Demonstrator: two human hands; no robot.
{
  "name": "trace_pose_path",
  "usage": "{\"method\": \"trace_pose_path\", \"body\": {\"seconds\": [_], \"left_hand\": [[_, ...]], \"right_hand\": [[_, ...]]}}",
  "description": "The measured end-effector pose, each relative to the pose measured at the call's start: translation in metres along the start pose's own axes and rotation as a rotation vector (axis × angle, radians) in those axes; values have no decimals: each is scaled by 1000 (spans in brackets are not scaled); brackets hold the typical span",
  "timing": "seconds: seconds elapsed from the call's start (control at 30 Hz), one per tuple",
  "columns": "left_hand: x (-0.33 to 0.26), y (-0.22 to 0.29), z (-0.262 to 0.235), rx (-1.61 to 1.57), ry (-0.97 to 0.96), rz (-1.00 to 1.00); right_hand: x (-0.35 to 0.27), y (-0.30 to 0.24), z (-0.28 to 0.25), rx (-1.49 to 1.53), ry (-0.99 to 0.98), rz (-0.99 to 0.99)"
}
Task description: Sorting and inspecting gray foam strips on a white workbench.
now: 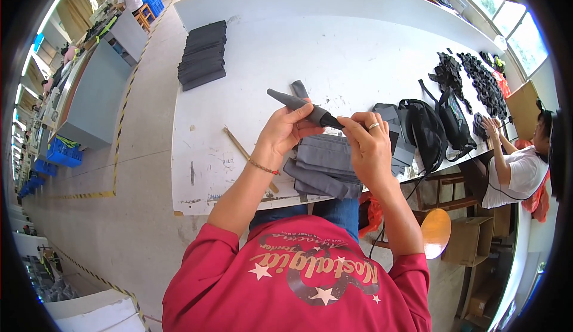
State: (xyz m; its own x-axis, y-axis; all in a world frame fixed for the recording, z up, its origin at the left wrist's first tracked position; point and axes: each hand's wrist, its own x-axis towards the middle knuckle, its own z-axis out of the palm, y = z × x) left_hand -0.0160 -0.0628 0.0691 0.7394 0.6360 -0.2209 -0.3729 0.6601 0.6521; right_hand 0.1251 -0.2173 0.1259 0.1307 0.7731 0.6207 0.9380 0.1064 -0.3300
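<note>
Above the white table, my left hand (283, 132) is closed round a dark grey fabric piece (291, 100), rolled or folded into a narrow tube. One tapered end sticks out past the thumb to the upper left. My right hand (371, 147), with a ring on a finger, pinches the black end (332, 121) of the same piece. Whether that end is a separate strip tucked inside, I cannot tell. Below both hands lies a stack of folded dark grey fabric pieces (325, 157), near the front edge. Another short grey end (298, 88) shows behind the left fingers.
A row of folded dark pieces (203, 54) lies far left on the table (262, 51). Left of my wrist is a wooden stick (239, 144). Black bags (424, 132) and heaps of small black parts (450, 75) lie right, where a co-worker (507, 165) sits handling something dark.
</note>
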Motion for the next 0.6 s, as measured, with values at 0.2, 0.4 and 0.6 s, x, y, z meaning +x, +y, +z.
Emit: {"method": "trace_pose_path", "body": {"seconds": [0.2, 0.4, 0.6], "left_hand": [[-4, 2, 1, 16, -37, -16], [-13, 1, 17, 67, -2, 100], [-30, -11, 37, 172, 29, 346]], "right_hand": [[4, 2, -2, -130, -17, -64], [1, 3, 7, -294, 83, -186], [-8, -10, 25, -289, 134, -207]]}}
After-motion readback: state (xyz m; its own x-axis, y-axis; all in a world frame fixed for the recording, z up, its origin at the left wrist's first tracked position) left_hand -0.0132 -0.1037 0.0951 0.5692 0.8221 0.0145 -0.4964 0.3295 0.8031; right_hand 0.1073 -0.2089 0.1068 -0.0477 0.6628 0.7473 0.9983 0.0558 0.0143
